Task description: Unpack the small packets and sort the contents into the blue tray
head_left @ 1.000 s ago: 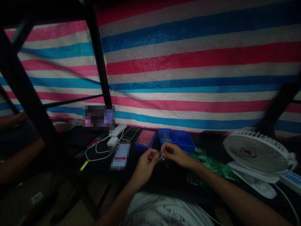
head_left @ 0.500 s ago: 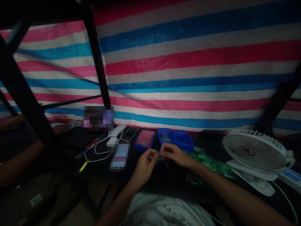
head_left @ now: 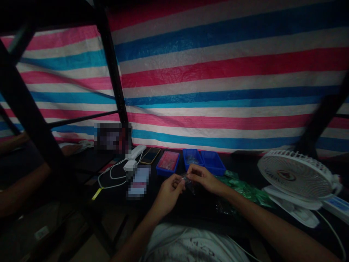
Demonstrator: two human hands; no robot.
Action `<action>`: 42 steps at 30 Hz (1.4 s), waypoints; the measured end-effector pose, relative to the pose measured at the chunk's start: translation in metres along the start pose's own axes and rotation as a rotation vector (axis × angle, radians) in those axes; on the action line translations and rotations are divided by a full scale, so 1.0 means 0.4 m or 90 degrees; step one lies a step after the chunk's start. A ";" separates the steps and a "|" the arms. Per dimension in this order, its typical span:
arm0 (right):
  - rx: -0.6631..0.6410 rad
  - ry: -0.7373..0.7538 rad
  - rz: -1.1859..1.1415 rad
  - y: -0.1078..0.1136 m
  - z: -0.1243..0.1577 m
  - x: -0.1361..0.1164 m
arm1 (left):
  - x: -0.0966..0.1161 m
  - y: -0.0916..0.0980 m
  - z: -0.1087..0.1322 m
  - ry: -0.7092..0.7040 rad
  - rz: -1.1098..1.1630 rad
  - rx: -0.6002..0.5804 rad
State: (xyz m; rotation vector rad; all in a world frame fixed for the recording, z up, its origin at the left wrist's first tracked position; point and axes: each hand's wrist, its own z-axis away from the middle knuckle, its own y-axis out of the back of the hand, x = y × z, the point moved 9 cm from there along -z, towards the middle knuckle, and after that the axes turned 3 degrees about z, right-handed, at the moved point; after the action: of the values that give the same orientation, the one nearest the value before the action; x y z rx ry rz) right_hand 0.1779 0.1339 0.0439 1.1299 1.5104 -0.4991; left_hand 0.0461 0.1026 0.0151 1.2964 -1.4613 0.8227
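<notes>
My left hand (head_left: 169, 194) and my right hand (head_left: 203, 178) meet above a dark tabletop (head_left: 196, 203). Their fingertips pinch a small clear plastic bag (head_left: 188, 183) from either side. Something small and dark lies in the bag, too dim to identify. Behind my hands stand a red tray (head_left: 168, 163) and a pair of blue trays (head_left: 192, 158), neither touched. Green packets (head_left: 245, 191) lie beside my right hand.
A white desk fan (head_left: 296, 175) and a power strip (head_left: 336, 205) stand at the right. A phone (head_left: 150, 155), white charger (head_left: 130, 165) and cables lie to the left. A co-worker's arm (head_left: 24, 178) shows behind a black shelf post (head_left: 29, 116). A striped tarp (head_left: 218, 80) backs the table.
Both hands stay pinched on the clear bag, with only slight finger movement. The view has shifted a little.
</notes>
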 end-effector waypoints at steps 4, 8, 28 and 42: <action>0.003 0.003 -0.002 -0.001 0.000 -0.004 | -0.002 0.000 0.001 0.001 -0.006 -0.001; 0.008 0.004 -0.003 0.001 -0.001 -0.008 | 0.001 -0.001 0.002 -0.006 -0.005 -0.004; -0.031 0.040 0.046 -0.018 0.005 -0.018 | 0.016 0.017 -0.001 -0.010 0.034 0.043; -0.026 0.035 0.005 -0.012 0.002 -0.017 | 0.005 0.007 -0.004 -0.018 0.002 0.019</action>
State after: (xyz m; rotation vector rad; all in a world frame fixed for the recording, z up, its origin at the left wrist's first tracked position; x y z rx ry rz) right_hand 0.1736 0.1286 0.0487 1.1246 1.5569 -0.4333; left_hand 0.0439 0.1041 0.0180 1.3330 -1.4785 0.8355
